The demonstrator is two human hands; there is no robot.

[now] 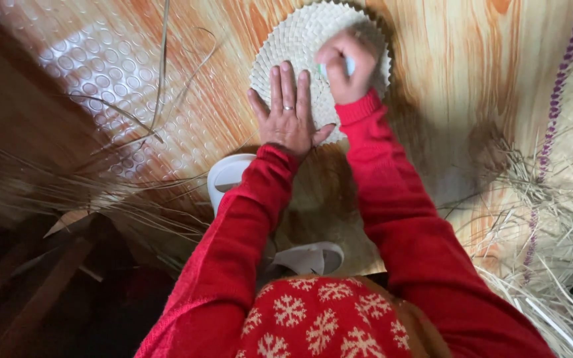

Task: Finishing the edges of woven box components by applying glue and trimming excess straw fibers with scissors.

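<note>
A round woven straw mat is seen laid flat on the wood-grain vinyl floor, toward the floor's far edge in the head view. The left hand is pressed palm-down on the mat's near part, its grip spread wide with the fingers flat (a ring is worn on one finger). The right hand is rested on the mat just beside it, its grip closed into a fist around a small pale object whose kind cannot be told. Both arms are covered by red sleeves. White slippers are seen below the hands. Loose straw strands are scattered toward the floor's left side, and a larger woven piece with purple trim is lying along its right edge.
</note>
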